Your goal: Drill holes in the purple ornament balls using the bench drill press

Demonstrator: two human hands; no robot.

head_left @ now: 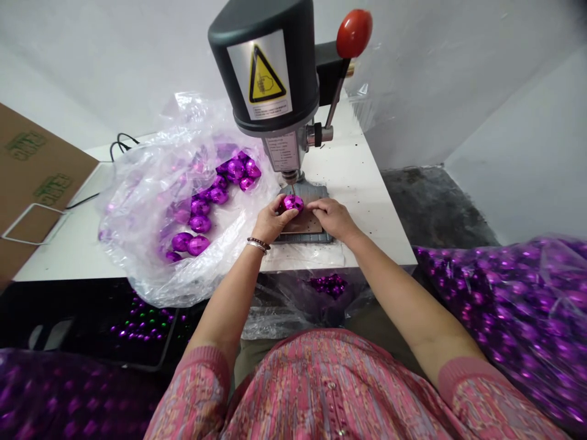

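My left hand [271, 219] grips a shiny purple faceted ball [293, 203] between thumb and fingers. The ball sits on a brown board [300, 225] on the grey base of a small drill press [275, 73], directly beneath the drill bit [292, 186]. Whether the bit touches the ball I cannot tell. My right hand [334, 217] rests at the board's right side, apart from the ball, its fingers curled in and pressed together. Anything within those fingers is hidden.
A clear plastic bag [151, 244] with several purple balls [200, 224] lies open to the left. The press's red-knobbed lever [354, 33] rises at the right. A cardboard box [41, 165] stands far left, and a big bag of purple balls [513, 311] lies right of the white table [385, 235].
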